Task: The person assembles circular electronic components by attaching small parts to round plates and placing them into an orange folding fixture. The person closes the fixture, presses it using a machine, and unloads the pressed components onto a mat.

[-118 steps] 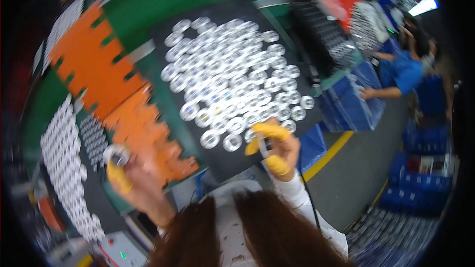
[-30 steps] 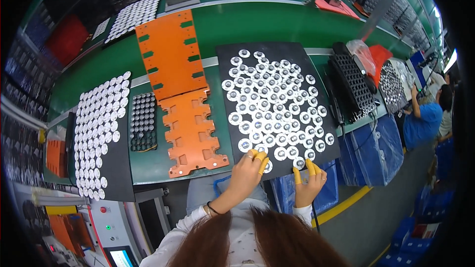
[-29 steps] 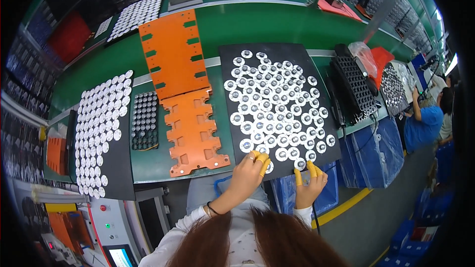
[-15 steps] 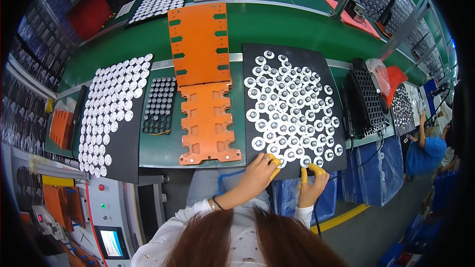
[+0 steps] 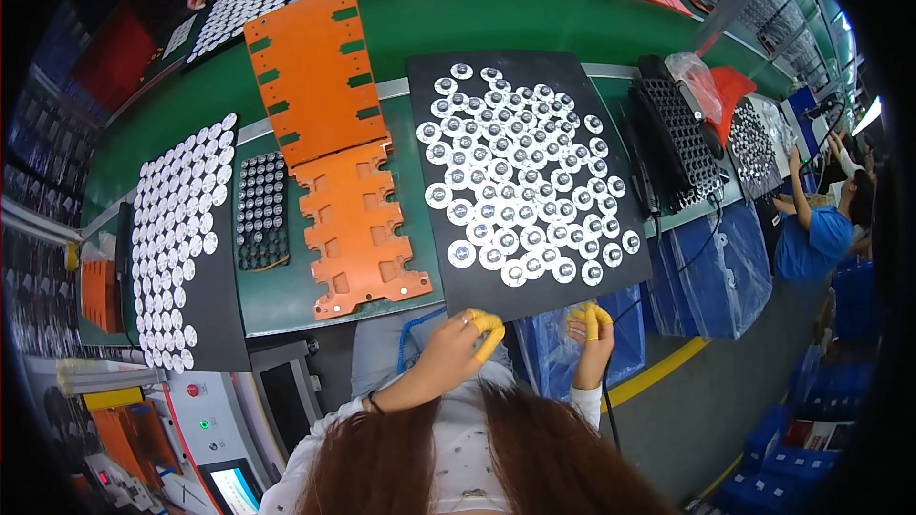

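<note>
Left hand (image 5: pixel 456 351) and right hand (image 5: pixel 592 334) — yellow finger cots, loosely curled, grasping nothing — hover just off the bench's near edge. The black mat (image 5: pixel 572 110) of white discs (image 5: pixel 523 181) lies before them.

Discs (image 5: pixel 523 181) on mat (image 5: pixel 630 272) (slotted plates (image 5: pixel 334 153) left)

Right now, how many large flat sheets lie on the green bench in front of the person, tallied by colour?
Orange panels: 2 (upper panel, lower panel)
Black sheets carrying round silver discs: 2 (middle sheet, left sheet)
Total: 4
Left hand and right hand are just off the middle sheet's near edge.
</note>
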A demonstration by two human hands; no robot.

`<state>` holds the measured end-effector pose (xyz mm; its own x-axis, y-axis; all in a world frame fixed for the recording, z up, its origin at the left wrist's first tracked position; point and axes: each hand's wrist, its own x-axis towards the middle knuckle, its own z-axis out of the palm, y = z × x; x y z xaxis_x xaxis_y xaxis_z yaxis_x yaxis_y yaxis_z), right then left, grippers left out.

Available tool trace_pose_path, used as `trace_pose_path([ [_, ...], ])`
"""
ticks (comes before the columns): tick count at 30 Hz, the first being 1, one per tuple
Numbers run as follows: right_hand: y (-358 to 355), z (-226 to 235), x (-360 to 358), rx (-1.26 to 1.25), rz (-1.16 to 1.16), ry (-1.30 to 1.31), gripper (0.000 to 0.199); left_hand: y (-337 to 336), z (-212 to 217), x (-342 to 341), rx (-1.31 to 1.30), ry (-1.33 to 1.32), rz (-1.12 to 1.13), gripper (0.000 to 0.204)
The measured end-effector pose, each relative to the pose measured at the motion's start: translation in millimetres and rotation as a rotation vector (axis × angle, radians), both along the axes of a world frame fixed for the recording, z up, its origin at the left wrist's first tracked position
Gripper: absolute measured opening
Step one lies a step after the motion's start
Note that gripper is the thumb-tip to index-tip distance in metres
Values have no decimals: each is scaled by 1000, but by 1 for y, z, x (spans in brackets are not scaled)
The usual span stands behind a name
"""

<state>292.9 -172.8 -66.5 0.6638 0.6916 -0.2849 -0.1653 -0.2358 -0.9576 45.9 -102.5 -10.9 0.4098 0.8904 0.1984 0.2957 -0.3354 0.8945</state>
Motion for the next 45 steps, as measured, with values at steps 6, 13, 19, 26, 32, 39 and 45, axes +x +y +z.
trace_pose_path([
  [6,27,3,-10,250,44,390,30,-27,-23,-19,-300,83,-135,15],
  [13,36,7,-29,295,37,532,57,-36,-54,-25,-648,-67,-58,19],
  [19,40,1,-37,352,14,604,66,-32,-55,-29,-643,-71,-33,20],
  [26,35,-9,-34,450,-19,639,67,-31,-51,-26,-646,-62,-55,20],
  [32,44,-5,-38,515,49,703,60,-45,-64,-19,-691,-78,-43,19],
  [39,92,21,-53,528,71,711,57,-42,-59,-26,-645,-125,-53,19],
  [45,133,36,-43,452,61,628,37,-42,-50,-32,-720,-142,-46,20],
])
